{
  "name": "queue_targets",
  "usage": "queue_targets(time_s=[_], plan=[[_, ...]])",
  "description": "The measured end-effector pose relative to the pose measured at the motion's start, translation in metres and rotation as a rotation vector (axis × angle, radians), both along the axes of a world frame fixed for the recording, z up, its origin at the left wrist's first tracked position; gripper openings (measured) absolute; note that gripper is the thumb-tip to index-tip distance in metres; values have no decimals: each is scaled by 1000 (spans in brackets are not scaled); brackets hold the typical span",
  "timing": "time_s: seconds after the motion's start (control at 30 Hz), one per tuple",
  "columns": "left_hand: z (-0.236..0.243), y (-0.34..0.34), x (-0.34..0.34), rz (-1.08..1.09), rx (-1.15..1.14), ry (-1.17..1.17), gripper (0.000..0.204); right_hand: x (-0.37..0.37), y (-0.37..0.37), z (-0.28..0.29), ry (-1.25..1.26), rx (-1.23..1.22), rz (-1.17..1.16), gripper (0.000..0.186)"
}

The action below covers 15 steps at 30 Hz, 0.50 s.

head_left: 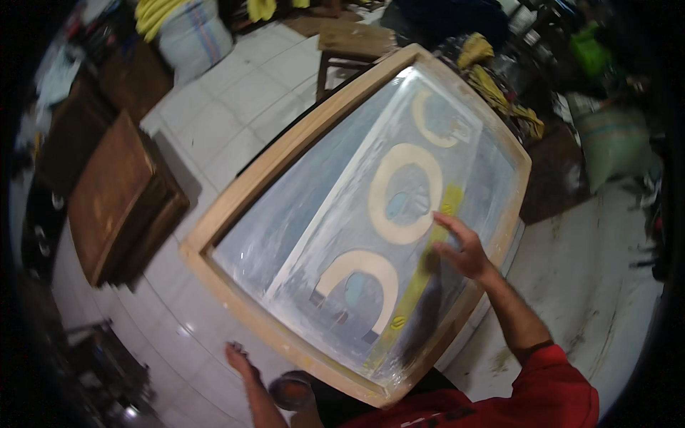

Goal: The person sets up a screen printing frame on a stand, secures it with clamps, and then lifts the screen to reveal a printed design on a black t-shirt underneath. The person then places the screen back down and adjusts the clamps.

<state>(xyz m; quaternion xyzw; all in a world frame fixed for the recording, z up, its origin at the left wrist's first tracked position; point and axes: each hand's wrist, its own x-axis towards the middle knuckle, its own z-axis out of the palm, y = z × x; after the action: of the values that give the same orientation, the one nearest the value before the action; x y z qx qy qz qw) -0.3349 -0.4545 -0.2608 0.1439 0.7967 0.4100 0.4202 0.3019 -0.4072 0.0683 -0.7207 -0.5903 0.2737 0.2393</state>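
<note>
Right hand over yellow strip on framed screen

Wood-framed screen (pixel 332 225) mid-view, wooden stool (pixel 357 38) behind. Right hand (pixel 464 248) at yellow strip (pixel 412 294), thumb parted from fingers; contact unclear. Left hand (pixel 240 359) lower left, near frame, fingers too blurred to tell.

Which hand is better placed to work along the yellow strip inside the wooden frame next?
Most likely the right hand: it is open, right by the yellow strip. The left hand is low, outside the wooden frame, and farther from the strip.
</note>
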Motion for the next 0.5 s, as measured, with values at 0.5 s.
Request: queue_targets(time_s=[0.5], plan=[[183, 537, 307, -1281, -400, -891, 53, -1, -189, -120, 1444, 336, -1360, 44]])
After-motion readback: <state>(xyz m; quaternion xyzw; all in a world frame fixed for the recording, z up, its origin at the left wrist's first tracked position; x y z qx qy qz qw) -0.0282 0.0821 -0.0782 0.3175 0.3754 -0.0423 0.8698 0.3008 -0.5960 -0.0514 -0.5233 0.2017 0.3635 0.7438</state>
